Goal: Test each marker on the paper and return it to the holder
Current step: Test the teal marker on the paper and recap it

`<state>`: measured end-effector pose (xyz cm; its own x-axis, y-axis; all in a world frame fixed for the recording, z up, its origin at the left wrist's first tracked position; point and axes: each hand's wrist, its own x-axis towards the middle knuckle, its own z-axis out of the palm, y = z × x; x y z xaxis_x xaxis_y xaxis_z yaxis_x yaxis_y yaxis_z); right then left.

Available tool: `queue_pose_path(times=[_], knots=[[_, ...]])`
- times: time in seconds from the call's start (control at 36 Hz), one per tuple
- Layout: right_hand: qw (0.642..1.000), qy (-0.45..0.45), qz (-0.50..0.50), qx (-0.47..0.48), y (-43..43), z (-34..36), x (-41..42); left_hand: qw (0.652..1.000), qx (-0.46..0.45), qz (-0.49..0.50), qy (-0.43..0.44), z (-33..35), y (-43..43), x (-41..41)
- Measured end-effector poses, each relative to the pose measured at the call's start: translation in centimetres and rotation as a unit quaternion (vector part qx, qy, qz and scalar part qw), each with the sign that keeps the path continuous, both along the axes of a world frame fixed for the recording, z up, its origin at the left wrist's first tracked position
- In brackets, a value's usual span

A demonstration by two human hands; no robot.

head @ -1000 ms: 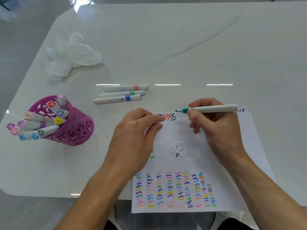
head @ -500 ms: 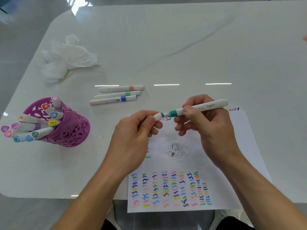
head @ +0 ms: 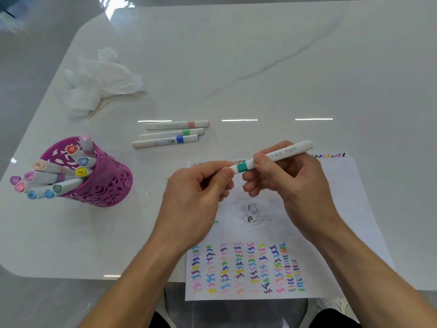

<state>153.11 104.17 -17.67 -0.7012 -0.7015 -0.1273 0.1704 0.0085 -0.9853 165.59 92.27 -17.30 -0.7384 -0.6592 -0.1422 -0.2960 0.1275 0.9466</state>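
Your right hand (head: 290,183) grips the barrel of the teal-banded marker (head: 279,155), fingers curled round it and the thumb on top, just right of the band. Your left hand (head: 196,192) pinches the marker's left end between thumb and curled fingers; the white cap piece there sits flush against the teal band. The tip is not visible.

The marker is held in the air, tilted, with its right end farther and higher, above the far edge of the paper (head: 343,209).

The paper lies at the near right edge of the table (head: 260,67). It has rows of coloured squiggles on the near part, a small pencil sketch mid-sheet, and short colour marks along the far edge.

The purple cut-out holder (head: 106,185) stands well to the left, with capped markers leaning out leftward.

Three capped markers lie on the table far of your hands, side by side: pink-banded marker (head: 177,125), green-banded marker (head: 172,133), blue-banded marker (head: 165,141).

A crumpled tissue (head: 101,84) lies at far left, with a thin stick (head: 99,110) beside it.
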Motion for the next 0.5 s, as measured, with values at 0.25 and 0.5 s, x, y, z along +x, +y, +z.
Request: queue_pose_path(times=[0.25, 0.5], knots=[[0.997, -0.072, -0.014, -0.034, -0.2, -0.1, 1.0, 1.0, -0.013, 0.018, 0.009, 0.2, -0.1, -0.1], [0.995, -0.092, -0.004, -0.04, -0.4, 0.1, 1.0, 0.999, -0.031, -0.007, -0.009, 0.8, -0.5, 0.1]])
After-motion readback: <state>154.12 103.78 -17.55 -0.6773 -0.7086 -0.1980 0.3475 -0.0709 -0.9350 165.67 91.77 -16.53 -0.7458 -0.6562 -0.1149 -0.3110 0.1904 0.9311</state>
